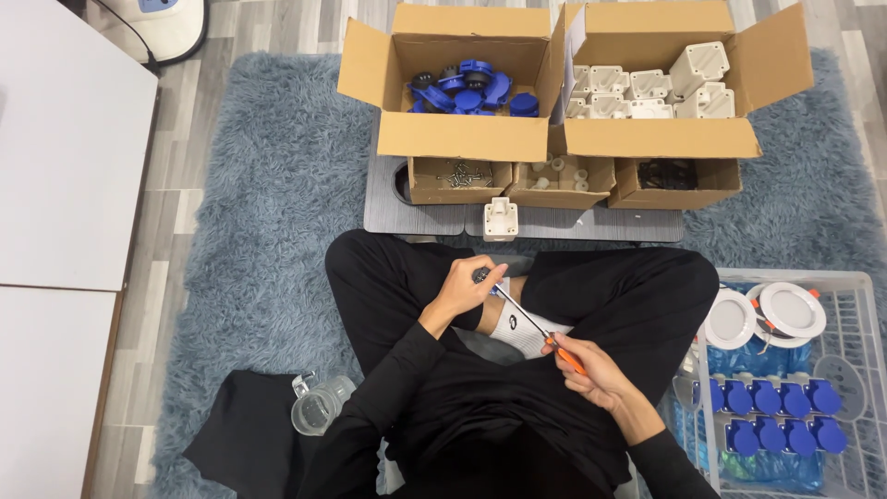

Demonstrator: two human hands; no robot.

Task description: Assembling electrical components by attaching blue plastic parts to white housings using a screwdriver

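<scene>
Left hand (459, 288) pinching a small dark part (481, 274), right hand (591, 368) gripping an orange-handled screwdriver (534, 325), tip touching the part, above crossed legs (637, 286)

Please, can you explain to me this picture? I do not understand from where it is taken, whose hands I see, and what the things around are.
The one picture comes from a camera on a person's head, looking down. The person sits cross-legged on a blue rug. The left hand pinches a small dark part; the right hand has its grip on an orange-handled screwdriver whose tip meets that part. Ahead, one cardboard box holds blue parts, another cardboard box white ones. At the right, a basket holds more blue pieces.
</scene>
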